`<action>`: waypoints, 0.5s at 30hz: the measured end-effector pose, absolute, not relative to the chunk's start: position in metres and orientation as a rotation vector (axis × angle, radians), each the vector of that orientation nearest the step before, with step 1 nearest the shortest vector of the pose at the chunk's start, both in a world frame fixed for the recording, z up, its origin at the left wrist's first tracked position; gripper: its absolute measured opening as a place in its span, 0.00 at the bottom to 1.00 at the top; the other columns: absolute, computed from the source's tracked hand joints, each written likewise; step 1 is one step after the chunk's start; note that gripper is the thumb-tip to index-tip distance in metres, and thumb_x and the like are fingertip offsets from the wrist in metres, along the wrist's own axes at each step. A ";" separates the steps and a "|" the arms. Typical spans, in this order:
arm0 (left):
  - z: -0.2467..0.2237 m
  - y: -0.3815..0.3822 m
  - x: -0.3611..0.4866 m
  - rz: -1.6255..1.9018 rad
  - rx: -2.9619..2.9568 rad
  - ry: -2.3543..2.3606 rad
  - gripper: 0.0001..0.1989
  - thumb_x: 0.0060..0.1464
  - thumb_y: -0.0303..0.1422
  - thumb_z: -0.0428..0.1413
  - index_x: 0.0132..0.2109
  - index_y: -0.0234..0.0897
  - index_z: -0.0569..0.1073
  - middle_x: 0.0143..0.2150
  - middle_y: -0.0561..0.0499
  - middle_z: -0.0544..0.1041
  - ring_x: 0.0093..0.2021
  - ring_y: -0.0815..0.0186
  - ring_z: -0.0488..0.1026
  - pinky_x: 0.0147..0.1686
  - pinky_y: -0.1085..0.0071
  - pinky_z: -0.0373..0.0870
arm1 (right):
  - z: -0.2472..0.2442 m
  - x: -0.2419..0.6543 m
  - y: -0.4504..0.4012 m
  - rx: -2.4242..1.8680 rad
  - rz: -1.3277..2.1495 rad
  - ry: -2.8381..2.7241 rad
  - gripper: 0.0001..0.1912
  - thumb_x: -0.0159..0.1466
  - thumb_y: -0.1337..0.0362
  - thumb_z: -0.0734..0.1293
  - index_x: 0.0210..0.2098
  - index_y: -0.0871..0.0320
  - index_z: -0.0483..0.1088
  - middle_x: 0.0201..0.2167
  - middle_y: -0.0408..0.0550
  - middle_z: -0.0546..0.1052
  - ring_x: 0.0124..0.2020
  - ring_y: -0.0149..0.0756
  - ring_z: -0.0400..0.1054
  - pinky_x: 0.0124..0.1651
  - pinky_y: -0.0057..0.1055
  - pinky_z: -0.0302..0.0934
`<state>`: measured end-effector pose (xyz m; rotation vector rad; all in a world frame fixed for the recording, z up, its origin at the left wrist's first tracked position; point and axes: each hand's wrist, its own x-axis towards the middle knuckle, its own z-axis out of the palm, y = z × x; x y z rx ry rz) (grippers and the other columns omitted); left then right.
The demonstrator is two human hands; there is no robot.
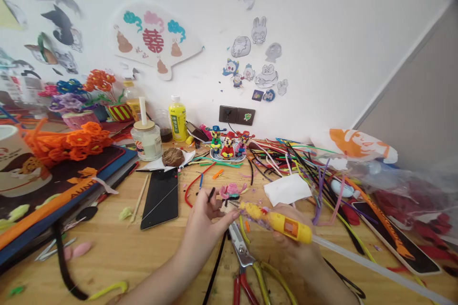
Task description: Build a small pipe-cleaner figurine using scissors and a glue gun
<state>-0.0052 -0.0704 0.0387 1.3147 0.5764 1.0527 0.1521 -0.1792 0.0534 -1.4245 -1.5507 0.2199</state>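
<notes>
In the middle, my left hand (207,221) is closed on a small piece with white and black parts, pinched between its fingers. My right hand (295,243) is wrapped round a yellow glue gun (291,228), with a clear glue stick (361,259) coming out of its back end. The gun's metal tip points left and is at the small piece; whether they touch cannot be made out. Just behind the fingertips lies a pink fuzzy piece (232,190). Scissors (241,248) and pliers with red handles (245,286) lie on the table below the hands.
Three small figures (228,147) stand in a tray by the wall. A phone (161,198) lies left of my left hand. White paper (288,189) and many pipe cleaners (304,159) are at the right. A candle jar (146,140) and a yellow bottle (178,119) stand behind.
</notes>
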 end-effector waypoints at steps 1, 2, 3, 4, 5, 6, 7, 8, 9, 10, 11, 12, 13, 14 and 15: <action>0.039 -0.071 -0.005 1.058 1.314 0.565 0.17 0.39 0.29 0.61 0.34 0.40 0.59 0.41 0.52 0.68 0.40 0.64 0.70 0.30 0.74 0.69 | 0.052 0.152 -0.179 -1.431 0.214 -1.560 0.21 0.58 0.46 0.56 0.27 0.56 0.69 0.22 0.45 0.68 0.25 0.35 0.61 0.28 0.30 0.54; 0.039 -0.071 -0.006 1.064 1.311 0.556 0.18 0.39 0.29 0.61 0.34 0.40 0.59 0.41 0.52 0.68 0.40 0.65 0.70 0.31 0.74 0.69 | 0.052 0.152 -0.180 -1.434 0.212 -1.560 0.21 0.58 0.46 0.56 0.27 0.56 0.69 0.22 0.44 0.68 0.25 0.35 0.61 0.27 0.30 0.54; 0.038 -0.071 -0.006 1.068 1.306 0.552 0.18 0.39 0.28 0.61 0.34 0.40 0.58 0.42 0.53 0.67 0.40 0.65 0.70 0.31 0.74 0.69 | 0.052 0.152 -0.180 -1.432 0.214 -1.554 0.21 0.57 0.46 0.56 0.26 0.56 0.68 0.22 0.44 0.67 0.25 0.35 0.61 0.27 0.30 0.54; 0.038 -0.071 -0.006 1.073 1.305 0.552 0.18 0.39 0.28 0.61 0.34 0.40 0.58 0.42 0.53 0.67 0.39 0.66 0.70 0.31 0.74 0.69 | 0.052 0.151 -0.180 -1.429 0.219 -1.546 0.20 0.57 0.46 0.57 0.26 0.56 0.68 0.22 0.44 0.67 0.24 0.35 0.61 0.27 0.29 0.54; 0.038 -0.071 -0.006 1.076 1.307 0.557 0.18 0.39 0.28 0.61 0.34 0.40 0.58 0.42 0.53 0.67 0.39 0.66 0.70 0.30 0.74 0.68 | 0.052 0.151 -0.180 -1.424 0.223 -1.537 0.20 0.57 0.47 0.57 0.26 0.56 0.68 0.22 0.43 0.68 0.24 0.35 0.61 0.27 0.29 0.54; 0.037 -0.071 -0.005 1.081 1.309 0.563 0.19 0.39 0.27 0.61 0.33 0.40 0.57 0.42 0.53 0.67 0.39 0.66 0.70 0.31 0.75 0.68 | 0.052 0.151 -0.180 -1.419 0.224 -1.528 0.19 0.57 0.47 0.58 0.26 0.56 0.68 0.22 0.43 0.68 0.25 0.35 0.62 0.27 0.29 0.54; 0.037 -0.071 -0.005 1.088 1.310 0.567 0.19 0.38 0.27 0.61 0.32 0.40 0.57 0.41 0.53 0.66 0.39 0.66 0.70 0.31 0.75 0.68 | 0.052 0.150 -0.180 -1.416 0.221 -1.526 0.19 0.58 0.48 0.58 0.27 0.55 0.68 0.23 0.43 0.69 0.25 0.35 0.62 0.28 0.29 0.54; 0.037 -0.071 -0.005 1.094 1.312 0.572 0.19 0.38 0.27 0.61 0.31 0.40 0.56 0.41 0.54 0.66 0.39 0.66 0.70 0.31 0.75 0.68 | 0.052 0.150 -0.180 -1.414 0.216 -1.530 0.18 0.58 0.48 0.58 0.27 0.55 0.69 0.23 0.43 0.69 0.26 0.35 0.63 0.28 0.29 0.54; 0.036 -0.070 -0.005 1.100 1.315 0.576 0.19 0.38 0.27 0.61 0.30 0.40 0.56 0.40 0.54 0.66 0.40 0.66 0.70 0.32 0.74 0.68 | 0.052 0.150 -0.180 -1.415 0.212 -1.537 0.18 0.58 0.49 0.58 0.28 0.55 0.69 0.24 0.43 0.70 0.26 0.35 0.63 0.29 0.29 0.54; 0.036 -0.070 -0.005 1.105 1.320 0.582 0.19 0.37 0.27 0.61 0.30 0.40 0.56 0.40 0.54 0.66 0.40 0.66 0.70 0.32 0.74 0.68 | 0.052 0.150 -0.181 -1.418 0.210 -1.540 0.18 0.58 0.49 0.58 0.29 0.55 0.69 0.24 0.44 0.70 0.26 0.35 0.63 0.29 0.29 0.54; 0.036 -0.070 -0.005 1.106 1.325 0.587 0.19 0.37 0.28 0.61 0.30 0.40 0.56 0.40 0.54 0.66 0.40 0.66 0.69 0.32 0.74 0.68 | 0.052 0.150 -0.181 -1.421 0.209 -1.543 0.18 0.58 0.49 0.58 0.29 0.56 0.69 0.25 0.44 0.70 0.26 0.35 0.63 0.28 0.29 0.54; 0.036 -0.070 -0.005 1.105 1.332 0.594 0.19 0.37 0.28 0.61 0.30 0.40 0.56 0.40 0.53 0.66 0.39 0.66 0.69 0.32 0.73 0.68 | 0.052 0.150 -0.181 -1.423 0.209 -1.547 0.18 0.58 0.49 0.58 0.29 0.56 0.69 0.24 0.44 0.70 0.26 0.35 0.63 0.28 0.29 0.54; 0.036 -0.070 -0.005 1.104 1.339 0.602 0.19 0.38 0.29 0.61 0.31 0.40 0.57 0.40 0.53 0.66 0.39 0.66 0.70 0.32 0.73 0.69 | 0.052 0.150 -0.181 -1.423 0.207 -1.551 0.18 0.58 0.49 0.58 0.29 0.56 0.70 0.24 0.44 0.70 0.26 0.35 0.63 0.28 0.29 0.54; 0.036 -0.071 -0.006 1.103 1.344 0.612 0.19 0.38 0.29 0.61 0.31 0.40 0.57 0.41 0.52 0.67 0.39 0.66 0.69 0.32 0.73 0.69 | 0.052 0.150 -0.181 -1.422 0.210 -1.556 0.18 0.58 0.49 0.58 0.29 0.56 0.70 0.24 0.44 0.70 0.26 0.35 0.63 0.27 0.29 0.54; 0.037 -0.071 -0.006 1.102 1.348 0.618 0.18 0.38 0.29 0.61 0.31 0.40 0.57 0.41 0.52 0.67 0.40 0.65 0.69 0.32 0.73 0.69 | 0.052 0.150 -0.181 -1.418 0.215 -1.558 0.18 0.58 0.50 0.58 0.29 0.56 0.70 0.24 0.44 0.70 0.26 0.35 0.63 0.27 0.29 0.54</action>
